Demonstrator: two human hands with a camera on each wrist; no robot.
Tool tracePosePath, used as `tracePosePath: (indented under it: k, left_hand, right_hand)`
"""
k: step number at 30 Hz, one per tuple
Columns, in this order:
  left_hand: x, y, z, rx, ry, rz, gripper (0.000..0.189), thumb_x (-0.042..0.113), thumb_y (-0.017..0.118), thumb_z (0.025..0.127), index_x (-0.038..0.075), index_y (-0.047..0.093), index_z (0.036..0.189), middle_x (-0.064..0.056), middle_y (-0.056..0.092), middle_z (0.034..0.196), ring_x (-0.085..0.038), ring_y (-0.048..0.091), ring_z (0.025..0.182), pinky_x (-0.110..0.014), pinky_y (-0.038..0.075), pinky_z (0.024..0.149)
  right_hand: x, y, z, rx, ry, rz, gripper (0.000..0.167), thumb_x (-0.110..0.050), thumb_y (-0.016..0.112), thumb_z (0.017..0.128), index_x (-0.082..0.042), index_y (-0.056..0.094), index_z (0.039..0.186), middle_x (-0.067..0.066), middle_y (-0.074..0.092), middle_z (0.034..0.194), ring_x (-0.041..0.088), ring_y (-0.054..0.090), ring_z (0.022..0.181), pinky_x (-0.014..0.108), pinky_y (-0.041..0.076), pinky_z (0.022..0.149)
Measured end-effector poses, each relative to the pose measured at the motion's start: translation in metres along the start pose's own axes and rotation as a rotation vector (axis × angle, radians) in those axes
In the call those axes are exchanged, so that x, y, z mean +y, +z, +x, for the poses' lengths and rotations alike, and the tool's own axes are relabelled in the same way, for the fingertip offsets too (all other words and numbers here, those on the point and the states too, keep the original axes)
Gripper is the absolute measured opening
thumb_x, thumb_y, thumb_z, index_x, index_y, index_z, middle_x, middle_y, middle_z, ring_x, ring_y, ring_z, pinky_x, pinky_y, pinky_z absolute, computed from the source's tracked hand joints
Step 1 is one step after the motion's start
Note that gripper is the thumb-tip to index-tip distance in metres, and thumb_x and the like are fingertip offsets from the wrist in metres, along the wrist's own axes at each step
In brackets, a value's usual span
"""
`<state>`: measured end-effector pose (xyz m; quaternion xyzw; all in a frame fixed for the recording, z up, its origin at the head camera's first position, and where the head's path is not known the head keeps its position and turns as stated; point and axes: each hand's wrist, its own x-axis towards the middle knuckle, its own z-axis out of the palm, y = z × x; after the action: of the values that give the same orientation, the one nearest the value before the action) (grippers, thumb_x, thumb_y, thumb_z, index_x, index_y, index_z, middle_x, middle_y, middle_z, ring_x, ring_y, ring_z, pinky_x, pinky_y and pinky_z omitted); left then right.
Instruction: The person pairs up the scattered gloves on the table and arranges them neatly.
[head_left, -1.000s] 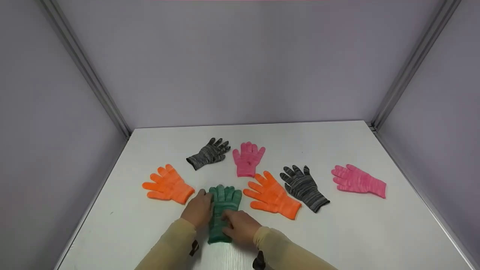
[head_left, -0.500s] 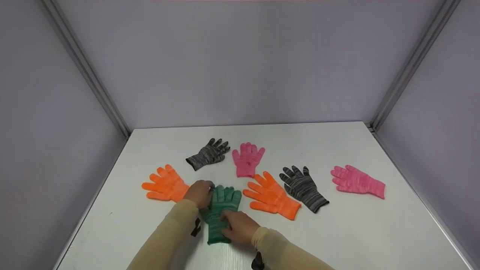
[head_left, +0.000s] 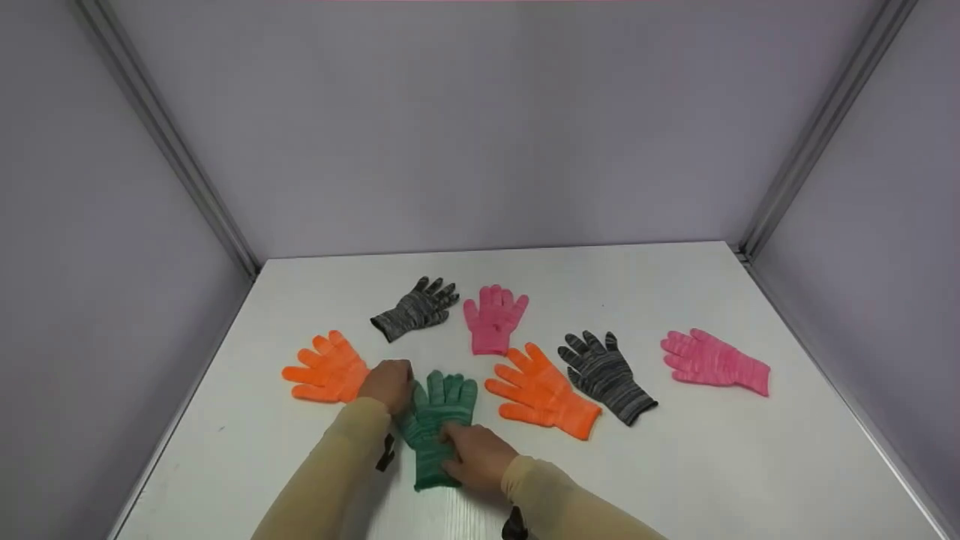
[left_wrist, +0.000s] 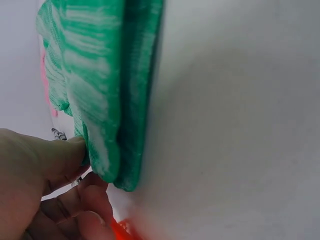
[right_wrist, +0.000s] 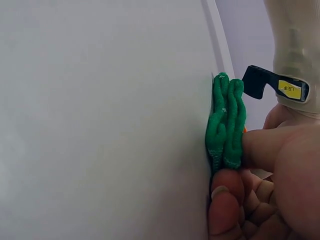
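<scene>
Two green knit gloves (head_left: 442, 431) lie stacked at the front of the white table, fingers pointing away; their layers show in the right wrist view, where the cuffs (right_wrist: 227, 120) appear edge on. My left hand (head_left: 388, 386) is at the stack's left side, pinching a bit of green glove (left_wrist: 97, 110) between thumb and fingers. With my right hand (head_left: 480, 454) I grip the right edge near the cuffs, thumb on top and fingers beneath. An orange glove (head_left: 326, 371) is partly covered by my left hand.
Another orange glove (head_left: 544, 394) lies right of the green pair, against a dark grey glove (head_left: 607, 375). Farther back are a second grey glove (head_left: 416, 307) and a pink glove (head_left: 495, 319). Another pink glove (head_left: 716, 362) lies far right. Grey walls enclose the table.
My left hand has shifted up and left across the orange glove's cuff. The green gloves' thumb side now spreads out leftward, and their fingers tilt slightly left. My right hand stays nearly in place.
</scene>
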<state>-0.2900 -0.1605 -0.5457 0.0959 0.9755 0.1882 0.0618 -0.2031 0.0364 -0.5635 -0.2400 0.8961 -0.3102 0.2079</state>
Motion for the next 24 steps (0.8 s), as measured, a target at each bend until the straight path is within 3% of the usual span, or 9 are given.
tracePosePath:
  k: [10,15,24]
  left_hand:
    - [0.015,0.001,0.011,0.047,0.09,-0.013,0.023,0.013,0.06,0.094,-0.004,0.065,0.109,-0.018,0.062,0.103,-0.034,0.06,0.099,-0.047,0.048,0.087]
    - [0.019,0.003,0.021,0.02,0.126,0.015,0.018,0.011,0.06,0.093,-0.004,0.068,0.1,-0.017,0.066,0.097,-0.034,0.061,0.097,-0.047,0.049,0.086]
    - [0.019,0.004,0.028,-0.002,0.13,0.0,0.011,0.01,0.063,0.092,0.004,0.069,0.086,-0.009,0.065,0.085,-0.027,0.062,0.085,-0.044,0.051,0.078]
  right_hand:
    - [0.003,0.001,0.004,-0.022,0.003,-0.005,0.025,-0.027,0.065,0.091,-0.018,0.059,0.113,-0.01,0.058,0.087,0.006,0.053,0.078,0.029,0.049,0.079]
    - [0.004,0.001,0.004,-0.028,0.007,0.008,0.025,-0.028,0.066,0.09,-0.019,0.058,0.112,-0.01,0.059,0.09,0.005,0.054,0.08,0.03,0.05,0.08]
    - [0.004,-0.001,0.004,-0.043,0.026,0.024,0.024,-0.029,0.065,0.091,-0.02,0.058,0.112,-0.01,0.058,0.089,0.007,0.053,0.078,0.03,0.05,0.079]
